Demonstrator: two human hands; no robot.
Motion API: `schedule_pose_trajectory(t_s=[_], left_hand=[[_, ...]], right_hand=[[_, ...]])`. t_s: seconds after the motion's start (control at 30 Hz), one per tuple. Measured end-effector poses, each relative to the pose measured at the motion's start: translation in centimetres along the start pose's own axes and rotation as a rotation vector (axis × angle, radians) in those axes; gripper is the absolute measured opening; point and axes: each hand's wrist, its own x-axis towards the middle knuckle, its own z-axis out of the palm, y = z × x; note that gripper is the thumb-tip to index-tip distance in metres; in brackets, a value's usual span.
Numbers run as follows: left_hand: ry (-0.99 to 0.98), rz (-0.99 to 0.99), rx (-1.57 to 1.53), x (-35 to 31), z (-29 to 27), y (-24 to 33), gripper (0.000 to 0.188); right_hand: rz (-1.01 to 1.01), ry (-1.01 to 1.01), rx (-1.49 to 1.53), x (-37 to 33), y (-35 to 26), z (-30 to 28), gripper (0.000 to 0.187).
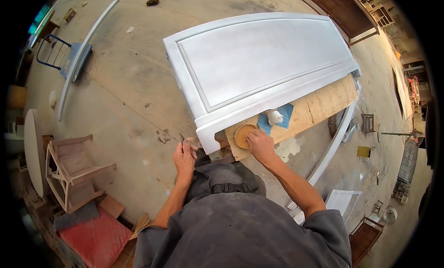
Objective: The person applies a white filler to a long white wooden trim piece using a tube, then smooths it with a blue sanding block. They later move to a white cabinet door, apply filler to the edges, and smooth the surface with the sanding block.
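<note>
From my remote seat I watch the bare right hand (pixel 260 143) at a round, orange-tan, shallow container (pixel 241 137), its fingers bent down at the right side; I cannot tell whether they pinch anything. The left hand (pixel 185 156) is raised near the panel's notched corner, fingers gathered by a small dark object (pixel 181 137); I cannot tell if they grip it. The large white panel with an arched edge and raised border (pixel 263 57) lies flat, partly over the light-brown plywood tabletop (pixel 317 107) that carries the container. I judge the step as working at the container; the next move calls for lifting the right fingers clear without knocking its rim.
</note>
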Motion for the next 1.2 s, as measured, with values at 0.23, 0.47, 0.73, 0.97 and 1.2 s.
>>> schedule_pose_trajectory(t_s=[0.23,0.47,0.73,0.97,1.2], left_hand=[[-0.051,-0.101,-0.095,3.7,-1.5,-0.5,0.033],[0.008,-0.192,-0.044,7.5,-5.0,-2.2,0.032],[0.289,-0.352,-0.039,11.0,-12.1,-8.3,0.033],[0.397,-0.481,0.223,2.4,-18.3,-19.9,0.031],[0.343,-0.452,0.518,-5.9,-17.4,-21.3,0.036]], right_hand=[[-0.009,-0.195,-0.206,1.0,-0.4,0.3,0.005],[0.089,-0.137,-0.171,0.7,-1.1,-0.4,0.008],[0.238,0.027,0.12,4.0,-4.1,-3.7,0.007],[0.02,-0.037,0.378,12.5,-9.4,-0.7,0.007],[0.02,-0.277,0.338,15.7,-9.5,2.0,0.011]])
